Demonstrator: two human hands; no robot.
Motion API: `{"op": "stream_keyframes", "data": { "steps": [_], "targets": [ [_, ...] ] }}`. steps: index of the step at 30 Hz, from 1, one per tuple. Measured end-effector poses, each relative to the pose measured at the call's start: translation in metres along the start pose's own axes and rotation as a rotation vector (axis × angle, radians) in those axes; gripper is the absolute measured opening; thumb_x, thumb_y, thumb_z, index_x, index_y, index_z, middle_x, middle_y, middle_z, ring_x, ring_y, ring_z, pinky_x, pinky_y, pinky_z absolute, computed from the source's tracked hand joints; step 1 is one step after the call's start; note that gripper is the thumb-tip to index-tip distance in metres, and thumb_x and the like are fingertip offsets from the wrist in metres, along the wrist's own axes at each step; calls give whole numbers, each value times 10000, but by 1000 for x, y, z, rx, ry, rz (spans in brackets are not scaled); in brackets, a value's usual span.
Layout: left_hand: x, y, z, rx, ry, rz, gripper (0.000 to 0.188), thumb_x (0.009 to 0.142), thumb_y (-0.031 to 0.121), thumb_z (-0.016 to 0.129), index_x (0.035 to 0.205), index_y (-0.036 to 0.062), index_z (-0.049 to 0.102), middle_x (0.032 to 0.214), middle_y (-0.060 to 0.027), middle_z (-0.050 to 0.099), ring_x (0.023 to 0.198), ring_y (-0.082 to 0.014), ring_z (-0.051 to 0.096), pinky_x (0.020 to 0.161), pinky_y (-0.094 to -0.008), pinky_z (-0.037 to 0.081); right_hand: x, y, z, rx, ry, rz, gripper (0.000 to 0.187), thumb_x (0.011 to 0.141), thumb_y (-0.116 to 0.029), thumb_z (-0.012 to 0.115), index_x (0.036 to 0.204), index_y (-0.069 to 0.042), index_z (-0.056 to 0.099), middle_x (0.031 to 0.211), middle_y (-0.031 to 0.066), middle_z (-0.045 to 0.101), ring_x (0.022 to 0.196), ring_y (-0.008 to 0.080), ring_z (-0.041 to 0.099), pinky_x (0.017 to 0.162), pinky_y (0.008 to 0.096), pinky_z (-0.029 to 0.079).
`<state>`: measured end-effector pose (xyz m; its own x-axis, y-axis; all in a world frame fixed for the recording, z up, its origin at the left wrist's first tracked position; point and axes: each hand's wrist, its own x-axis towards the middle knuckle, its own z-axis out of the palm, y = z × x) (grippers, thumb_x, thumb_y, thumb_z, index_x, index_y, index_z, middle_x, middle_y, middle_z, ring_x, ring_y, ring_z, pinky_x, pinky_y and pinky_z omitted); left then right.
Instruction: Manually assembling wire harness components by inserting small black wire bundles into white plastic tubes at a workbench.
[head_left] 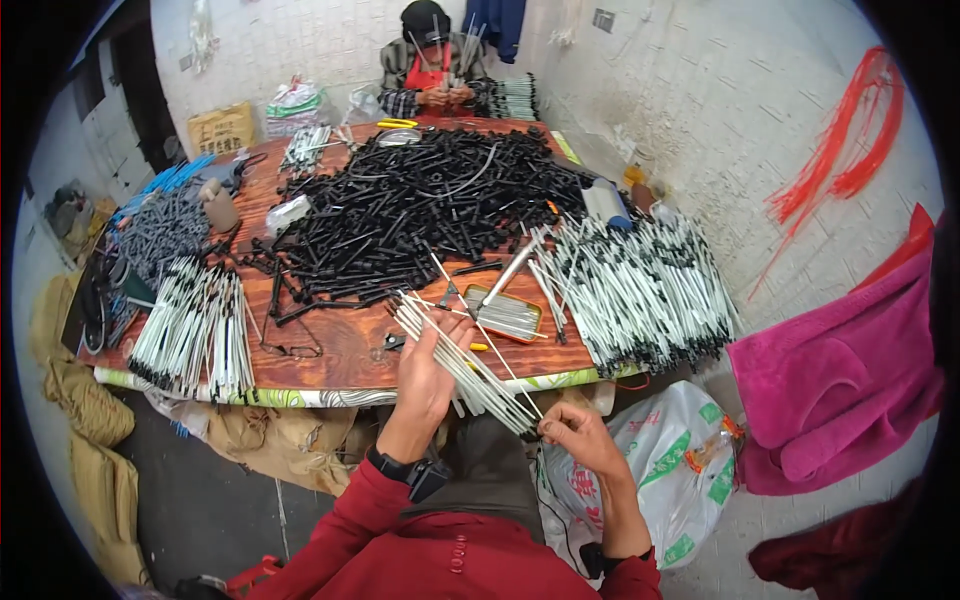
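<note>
My left hand (426,378) holds a slanting bundle of thin white rods (480,392) with dark ends, above the table's front edge. The fingers of my right hand (582,440) are pinched at the lower end of one thin rod, beside the bundle's lower end. That rod slants up and left across the table; its exact grip is partly hidden by my fingers. Just beyond my left hand lies a shallow yellow-rimmed tin (508,316) of thin pale sticks. A silvery tube-shaped tool (510,270) leans by it. Yellow-handled pliers (397,341) lie partly behind my left hand.
A large heap of black plastic parts (420,200) covers the table's middle. Stacked white rods with black ends lie at right (640,290) and left (195,325). Grey parts (165,235) fill the left corner. Another person (435,75) handles rods across the table. A plastic bag (660,470) stands below right.
</note>
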<state>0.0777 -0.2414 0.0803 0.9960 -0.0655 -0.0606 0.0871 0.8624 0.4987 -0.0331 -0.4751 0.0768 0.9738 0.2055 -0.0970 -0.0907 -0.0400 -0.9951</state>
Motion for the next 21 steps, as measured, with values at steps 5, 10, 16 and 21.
{"op": "stream_keyframes", "data": {
  "steps": [5, 10, 16, 21],
  "targets": [
    [2, 4, -1, 27, -20, 39, 228, 1064, 251, 436, 1177, 58, 482, 1154, -138, 584, 1077, -287, 608, 1001, -448, 502, -2, 9, 18, -211, 48, -49, 208, 955, -193, 645, 870, -3, 643, 749, 15, 640, 712, 67, 581, 642, 235, 460],
    [-3, 11, 2, 103, -12, 63, 251, 1059, 284, 454, 1196, 76, 485, 1083, -91, 596, 1050, -246, 613, 970, -435, 513, -7, 18, 29, -119, 55, -12, 214, 956, -194, 642, 863, -1, 644, 736, 15, 637, 683, 70, 571, 632, 240, 458],
    [-8, 15, 13, 201, 35, 11, 324, 1061, 320, 451, 1253, 59, 456, 1056, -97, 595, 974, -197, 610, 894, -386, 533, -13, 15, 41, -242, -66, 44, 216, 976, -186, 609, 875, 3, 632, 761, 24, 631, 705, 71, 562, 642, 243, 460],
    [-12, 14, 10, 331, -141, 77, 367, 1057, 311, 471, 1319, 56, 445, 970, -53, 581, 863, -135, 576, 793, -314, 512, -16, 10, 39, -274, -71, 105, 238, 981, -205, 600, 880, 7, 633, 747, 25, 634, 708, 76, 571, 638, 244, 461]
  ]
}}
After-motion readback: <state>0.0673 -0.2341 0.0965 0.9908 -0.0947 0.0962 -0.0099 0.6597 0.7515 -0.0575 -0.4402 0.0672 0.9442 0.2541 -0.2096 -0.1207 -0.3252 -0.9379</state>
